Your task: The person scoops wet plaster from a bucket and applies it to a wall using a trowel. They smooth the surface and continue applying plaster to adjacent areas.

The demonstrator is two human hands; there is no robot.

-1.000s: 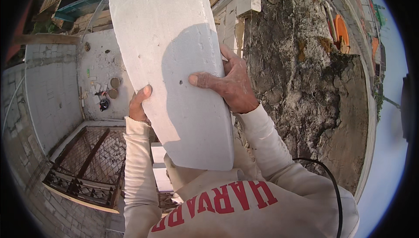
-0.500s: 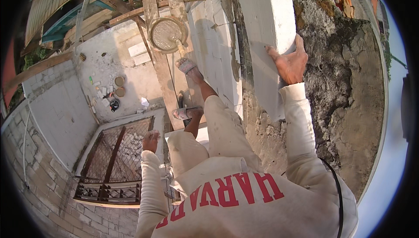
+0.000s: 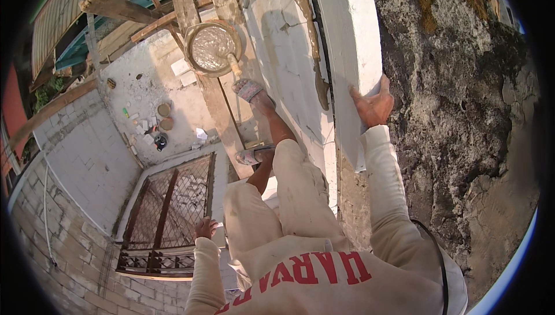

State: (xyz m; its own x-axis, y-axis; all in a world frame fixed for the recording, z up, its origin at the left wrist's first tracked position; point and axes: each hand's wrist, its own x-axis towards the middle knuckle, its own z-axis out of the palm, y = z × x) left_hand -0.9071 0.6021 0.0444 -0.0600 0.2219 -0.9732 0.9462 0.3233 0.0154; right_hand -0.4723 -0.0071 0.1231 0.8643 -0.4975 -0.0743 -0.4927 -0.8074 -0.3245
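Note:
A long white block (image 3: 355, 32) lies along the top of the wall on the right, with my right hand (image 3: 372, 102) gripping its near part, thumb on the left side and fingers curled over the right. Beside it runs a white block wall (image 3: 277, 49) with a mortar streak (image 3: 321, 89). My left hand (image 3: 206, 227) hangs low at my left side, fingers loosely bent and apart, holding nothing that I can see, near the edge of a metal grille (image 3: 173, 205).
Below me my sandalled feet (image 3: 251, 92) rest on wooden planks (image 3: 222, 118), beside a bucket of wet mortar (image 3: 211, 46) with a wooden handle in it. Crossing timbers (image 3: 115, 8) stand at upper left. A floor with rubble (image 3: 144, 84) lies far below, and a rough old wall (image 3: 439, 130) borders the right.
The block, earlier held in front of me by both hands, has moved right onto the wall top. My left hand has let go and dropped to the left; my right still grips it.

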